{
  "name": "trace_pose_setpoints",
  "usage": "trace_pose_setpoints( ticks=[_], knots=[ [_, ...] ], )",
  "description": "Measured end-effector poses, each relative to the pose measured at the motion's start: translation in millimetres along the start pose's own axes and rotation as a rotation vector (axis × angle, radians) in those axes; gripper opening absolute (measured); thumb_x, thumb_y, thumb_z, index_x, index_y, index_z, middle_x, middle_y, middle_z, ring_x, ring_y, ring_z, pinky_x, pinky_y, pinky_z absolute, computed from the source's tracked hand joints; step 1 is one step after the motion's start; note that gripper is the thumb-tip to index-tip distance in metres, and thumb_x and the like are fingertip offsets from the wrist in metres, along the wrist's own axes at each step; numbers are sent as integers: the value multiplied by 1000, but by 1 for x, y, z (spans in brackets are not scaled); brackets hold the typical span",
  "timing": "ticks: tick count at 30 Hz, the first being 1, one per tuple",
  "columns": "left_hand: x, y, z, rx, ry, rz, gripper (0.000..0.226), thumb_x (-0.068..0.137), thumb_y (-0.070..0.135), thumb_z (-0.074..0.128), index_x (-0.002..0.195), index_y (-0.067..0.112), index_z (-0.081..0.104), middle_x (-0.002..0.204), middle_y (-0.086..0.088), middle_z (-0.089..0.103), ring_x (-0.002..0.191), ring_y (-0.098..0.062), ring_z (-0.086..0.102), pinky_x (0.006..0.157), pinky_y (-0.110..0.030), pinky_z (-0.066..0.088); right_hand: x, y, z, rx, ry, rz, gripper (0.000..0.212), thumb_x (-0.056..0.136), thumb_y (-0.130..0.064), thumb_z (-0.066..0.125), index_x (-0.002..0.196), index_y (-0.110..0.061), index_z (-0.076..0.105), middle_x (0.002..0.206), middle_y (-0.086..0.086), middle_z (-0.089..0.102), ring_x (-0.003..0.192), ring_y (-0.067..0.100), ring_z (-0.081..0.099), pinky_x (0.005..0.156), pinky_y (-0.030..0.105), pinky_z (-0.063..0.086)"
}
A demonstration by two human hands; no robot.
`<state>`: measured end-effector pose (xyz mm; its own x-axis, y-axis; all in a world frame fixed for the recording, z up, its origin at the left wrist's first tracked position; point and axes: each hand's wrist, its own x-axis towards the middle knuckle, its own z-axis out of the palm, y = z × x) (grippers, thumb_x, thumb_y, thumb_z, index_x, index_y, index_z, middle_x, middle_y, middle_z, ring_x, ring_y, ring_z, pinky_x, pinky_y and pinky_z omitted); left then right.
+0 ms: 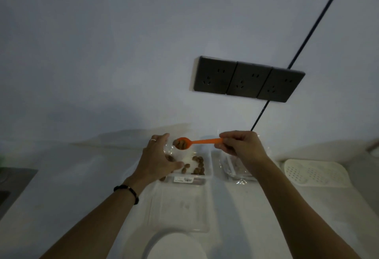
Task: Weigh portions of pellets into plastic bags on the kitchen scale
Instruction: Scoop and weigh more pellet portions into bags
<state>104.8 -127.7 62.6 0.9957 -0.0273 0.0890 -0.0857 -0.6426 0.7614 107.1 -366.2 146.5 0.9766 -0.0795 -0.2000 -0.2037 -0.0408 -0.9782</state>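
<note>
Right hand point(243, 145) pinches the end of a thin orange plastic spoon point(196, 142) between thumb and fingers and holds it level above the desk. The round bowl of the spoon is full of brown pellets point(181, 144). Left hand point(159, 159), with a pale ring on one finger and a black bead bracelet point(127, 192) on the wrist, is half open; its fingers curl around a clear plastic bag point(169, 150) just under the spoon bowl. More brown pellets lie loose in a clear rectangular plastic tray point(202, 165) beneath the bag; whether this tray rests on the scale I cannot tell. Just right of the tray lies a second crumpled clear bag point(232, 168) with something brown inside.

The white desk point(71, 176) is smooth and reaches to a pale bluish wall point(102, 43). Nearer to the person lie a flat clear lid point(180, 211) and a round white object point(174, 246) at the lower edge. A white perforated plastic mat point(314, 173) lies far right. On the wall sit three dark square sockets point(249, 79) in a row, and a thin black cable point(307, 39) runs diagonally behind them. The light is dim.
</note>
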Motion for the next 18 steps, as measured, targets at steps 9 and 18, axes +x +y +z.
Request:
trace_pose_setpoints(
  ticks=[9, 18],
  knots=[
    [3, 17, -5, -123, 27, -19, 102, 61, 36, 89, 144, 15, 34, 139, -2, 39, 124, -18, 45, 97, -29, 42, -16, -10, 12, -387, -139, -346, 22, 92, 4, 55, 95, -9, 72, 89, 5, 73, 83, 14, 72, 80, 24, 57],
    [1, 16, -1, -106, 35, 9, 104, 59, 38, 90, 144, 14, 35, 137, -4, 40, 124, -19, 44, 101, -32, 42, -23, -7, 4, -194, -86, -264, 18, 92, 4, 55, 99, -3, 70, 89, 13, 73, 82, 19, 73, 72, 20, 57]
  ],
)
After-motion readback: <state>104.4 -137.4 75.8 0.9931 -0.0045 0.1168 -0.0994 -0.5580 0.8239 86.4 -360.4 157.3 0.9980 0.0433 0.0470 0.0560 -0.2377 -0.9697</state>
